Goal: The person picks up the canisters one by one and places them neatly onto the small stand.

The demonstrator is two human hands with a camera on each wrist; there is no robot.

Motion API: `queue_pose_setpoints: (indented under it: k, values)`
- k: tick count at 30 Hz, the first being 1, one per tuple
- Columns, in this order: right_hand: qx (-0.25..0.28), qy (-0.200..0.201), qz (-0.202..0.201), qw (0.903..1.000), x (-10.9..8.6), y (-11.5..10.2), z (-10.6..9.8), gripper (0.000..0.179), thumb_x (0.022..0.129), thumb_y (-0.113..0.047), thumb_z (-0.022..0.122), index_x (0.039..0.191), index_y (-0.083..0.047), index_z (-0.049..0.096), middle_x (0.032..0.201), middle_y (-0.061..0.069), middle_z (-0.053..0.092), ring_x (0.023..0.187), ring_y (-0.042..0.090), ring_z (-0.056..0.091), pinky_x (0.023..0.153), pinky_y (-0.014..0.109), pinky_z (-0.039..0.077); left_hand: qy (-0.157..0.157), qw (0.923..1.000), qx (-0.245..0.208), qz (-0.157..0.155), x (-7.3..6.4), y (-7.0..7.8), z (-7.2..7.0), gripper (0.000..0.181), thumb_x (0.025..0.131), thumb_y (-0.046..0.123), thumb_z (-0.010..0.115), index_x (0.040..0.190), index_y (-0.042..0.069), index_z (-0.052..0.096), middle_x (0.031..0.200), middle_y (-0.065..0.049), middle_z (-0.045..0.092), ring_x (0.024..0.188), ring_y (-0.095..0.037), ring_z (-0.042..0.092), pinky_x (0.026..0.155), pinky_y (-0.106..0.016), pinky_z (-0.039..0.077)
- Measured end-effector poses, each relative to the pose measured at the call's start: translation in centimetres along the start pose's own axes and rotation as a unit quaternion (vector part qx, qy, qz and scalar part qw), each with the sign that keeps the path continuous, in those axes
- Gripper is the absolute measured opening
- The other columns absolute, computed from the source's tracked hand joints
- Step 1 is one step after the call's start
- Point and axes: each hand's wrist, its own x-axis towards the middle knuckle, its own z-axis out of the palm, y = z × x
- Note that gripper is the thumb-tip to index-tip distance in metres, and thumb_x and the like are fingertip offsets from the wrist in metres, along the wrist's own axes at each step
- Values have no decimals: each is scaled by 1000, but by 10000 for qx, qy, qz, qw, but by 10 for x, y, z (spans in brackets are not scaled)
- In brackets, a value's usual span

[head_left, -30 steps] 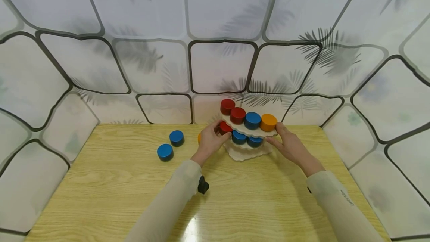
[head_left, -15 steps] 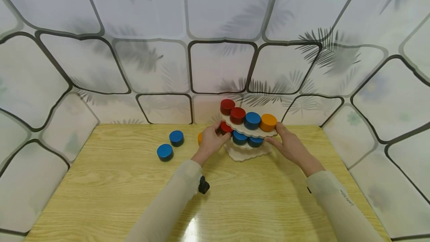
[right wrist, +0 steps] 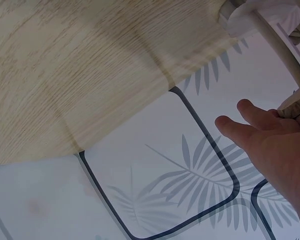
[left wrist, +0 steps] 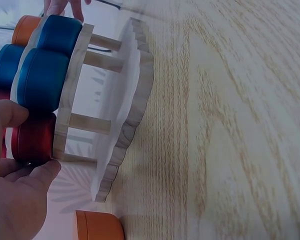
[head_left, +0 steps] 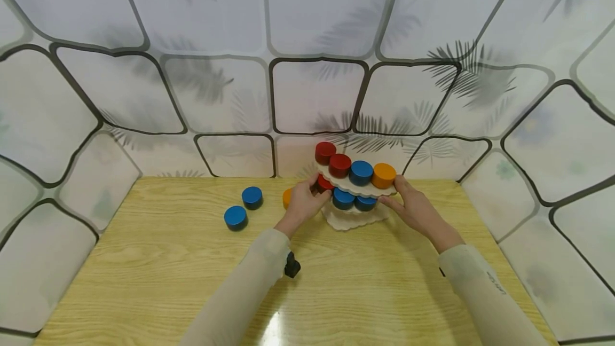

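Observation:
A three-tiered wooden stand with wavy edges stands near the back wall, its bottom board (head_left: 349, 222) on the table. Thumb and fingers of my left hand (head_left: 304, 202) pinch a red round tin (left wrist: 35, 140) at the left end of the middle tier. Two blue tins (left wrist: 42, 80) sit beside it in a row. My right hand (head_left: 417, 208) grips the right end of the top board (head_left: 353, 188), thumb at its front edge, a finger by the orange tin (head_left: 384, 175). Two red tins (head_left: 340, 165) and a blue tin (head_left: 361, 173) share that top board.
On the table (head_left: 360, 292) left of the stand lie two loose blue tins (head_left: 236, 218). Another orange tin (left wrist: 99, 226) stands by the stand's left side, partly hidden behind my left hand in the head view. A patterned wall covering (head_left: 317, 95) encloses the table's back and sides.
My left hand has shifted slightly right with the red tin, and the middle tier's blue tins have slid a little right too. The right hand stays in place.

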Motion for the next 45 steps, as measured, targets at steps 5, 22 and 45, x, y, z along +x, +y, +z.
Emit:
queue_pose_setpoints:
  k: [5, 22, 45]
  values:
    - [29, 22, -49, 10000, 0, 1, 1, 53, 107, -48, 58, 129, -4, 39, 136, 26, 56, 104, 40, 61, 92, 56, 51, -19, 10000, -40, -41, 0, 0, 1, 64, 97, 11, 72, 154, -4, 48, 147, -22, 62, 118, -34, 69, 102, -42, 60]
    - [90, -164, 143, 9997, -3, 0, -1, 83, 109, -49, 54, 163, 4, 21, 169, 34, 25, 146, 57, 40, 118, 68, 38, -95, 9998, -129, -131, 0, 0, 2, 65, 98, 12, 71, 156, -4, 45, 149, -23, 61, 119, -33, 69, 103, -42, 60]
    - [96, -32, -27, 9999, -1, 0, -1, 58, 108, -47, 56, 139, -2, 38, 150, 29, 50, 119, 47, 61, 103, 62, 50, -170, 9998, -46, -7, 0, -2, 1, 66, 98, 11, 70, 157, -3, 44, 147, -23, 62, 121, -35, 69, 104, -43, 59]
